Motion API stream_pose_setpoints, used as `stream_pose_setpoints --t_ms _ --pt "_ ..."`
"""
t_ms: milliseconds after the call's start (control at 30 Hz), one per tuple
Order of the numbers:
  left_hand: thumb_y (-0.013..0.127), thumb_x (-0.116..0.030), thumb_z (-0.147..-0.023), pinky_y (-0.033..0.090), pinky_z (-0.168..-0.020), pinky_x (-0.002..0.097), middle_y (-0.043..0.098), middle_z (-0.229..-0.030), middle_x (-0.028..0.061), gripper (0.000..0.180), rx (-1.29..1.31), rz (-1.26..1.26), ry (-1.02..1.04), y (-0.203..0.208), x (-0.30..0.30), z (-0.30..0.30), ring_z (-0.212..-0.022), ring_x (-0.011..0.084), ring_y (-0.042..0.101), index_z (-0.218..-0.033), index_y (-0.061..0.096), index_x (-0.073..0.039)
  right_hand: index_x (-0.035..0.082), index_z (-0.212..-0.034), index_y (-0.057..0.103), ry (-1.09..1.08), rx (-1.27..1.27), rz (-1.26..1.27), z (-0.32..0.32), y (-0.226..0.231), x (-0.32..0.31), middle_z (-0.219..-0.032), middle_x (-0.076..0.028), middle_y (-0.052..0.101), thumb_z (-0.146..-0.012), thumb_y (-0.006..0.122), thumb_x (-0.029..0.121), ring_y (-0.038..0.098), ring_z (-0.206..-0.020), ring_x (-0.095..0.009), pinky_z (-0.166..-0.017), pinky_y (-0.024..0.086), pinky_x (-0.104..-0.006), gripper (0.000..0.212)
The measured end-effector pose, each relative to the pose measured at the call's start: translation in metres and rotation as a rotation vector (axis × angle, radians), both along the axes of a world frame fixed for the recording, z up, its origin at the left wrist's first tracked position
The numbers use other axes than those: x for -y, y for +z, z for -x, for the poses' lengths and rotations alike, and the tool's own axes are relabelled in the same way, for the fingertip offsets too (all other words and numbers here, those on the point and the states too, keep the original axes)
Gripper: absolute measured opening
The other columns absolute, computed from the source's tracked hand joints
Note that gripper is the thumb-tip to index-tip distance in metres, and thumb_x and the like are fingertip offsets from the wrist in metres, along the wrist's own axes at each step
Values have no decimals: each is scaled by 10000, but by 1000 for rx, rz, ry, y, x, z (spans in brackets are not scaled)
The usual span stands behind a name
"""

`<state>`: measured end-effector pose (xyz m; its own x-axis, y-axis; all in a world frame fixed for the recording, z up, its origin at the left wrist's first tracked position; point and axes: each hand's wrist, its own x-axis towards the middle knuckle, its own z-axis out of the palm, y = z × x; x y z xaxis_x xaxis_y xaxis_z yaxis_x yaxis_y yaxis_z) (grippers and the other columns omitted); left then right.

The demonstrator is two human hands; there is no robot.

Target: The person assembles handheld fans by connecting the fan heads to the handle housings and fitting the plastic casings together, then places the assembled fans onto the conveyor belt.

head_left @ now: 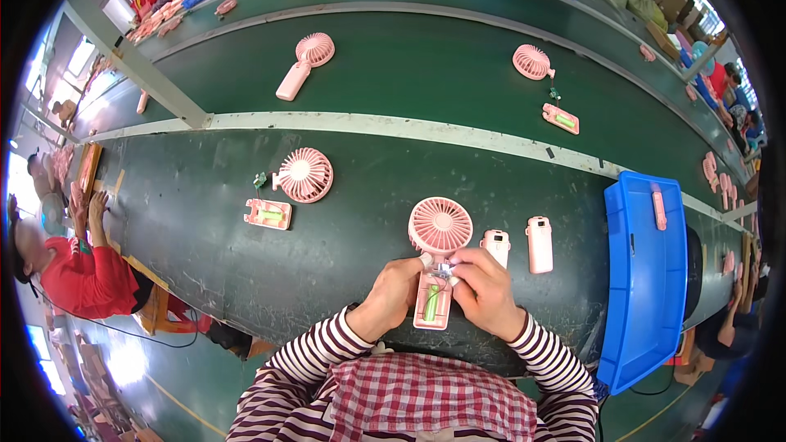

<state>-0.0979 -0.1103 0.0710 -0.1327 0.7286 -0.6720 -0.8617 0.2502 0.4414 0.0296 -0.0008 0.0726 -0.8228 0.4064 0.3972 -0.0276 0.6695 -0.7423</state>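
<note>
A pink handheld fan lies in front of me, its round grille (pixel 440 226) pointing away. Its open handle (pixel 443 319) shows a green battery (pixel 431 304) and thin wires inside. My left hand (pixel 390 298) is closed on the left side of the handle, near the neck. From the other side my right hand (pixel 488 288) pinches at the neck, where a small shiny part (pixel 442 269) shows between the fingertips; its kind is unclear. Just beyond my right hand lies a pink handle cover (pixel 495 242) with a dark window, and a second cover (pixel 539 245) is beside it.
At left lie another fan head (pixel 304 175), a circuit board (pixel 260 180) and an open handle (pixel 268 214). A blue bin (pixel 643 311) stands at right, holding a pink piece (pixel 658 206). Past the pale rail (pixel 360 122), fans rest on a green belt. A person in red (pixel 86 278) sits at left.
</note>
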Motion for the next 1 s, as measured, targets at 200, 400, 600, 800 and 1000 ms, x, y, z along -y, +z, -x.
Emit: stream_pose_setpoints --t_ms 200,400,600,800,1000 --pt "379 -168 -901 472 -806 345 572 -1028 142 320 22 -15 0 0 2 2 -915 223 580 -1080 488 74 -42 -807 531 51 39 60 2 5 -7 -915 -130 546 -677 565 -66 566 -769 -257 -646 470 -323 136" --pt "374 -161 -901 468 -822 351 565 -1042 155 322 21 -10 -20 3 4 5 -935 230 577 -1082 483 82 -53 -819 525 70 70 52 4 9 -5 -931 -135 545 -683 547 -72 566 -776 -266 -661 470 -325 139" --pt "368 -158 -907 467 -826 352 564 -1049 152 316 36 -15 -7 3 7 6 -937 228 576 -1085 483 76 -55 -830 529 76 79 28 8 9 -1 -928 -136 537 -682 550 -70 560 -796 -270 -668 469 -325 151" --pt "387 -162 -894 497 -714 332 591 -940 148 289 23 8 38 3 6 5 -819 219 603 -990 528 71 -54 -846 530 90 102 -10 8 11 -1 -938 -138 525 -666 561 -73 548 -801 -280 -674 465 -335 183" --pt "432 -184 -886 506 -675 322 602 -885 134 280 2 41 -1 -1 9 5 -777 210 608 -971 546 58 -57 -848 524 165 183 -106 9 14 0 -960 -136 505 -634 571 -70 529 -835 -295 -713 458 -359 220"
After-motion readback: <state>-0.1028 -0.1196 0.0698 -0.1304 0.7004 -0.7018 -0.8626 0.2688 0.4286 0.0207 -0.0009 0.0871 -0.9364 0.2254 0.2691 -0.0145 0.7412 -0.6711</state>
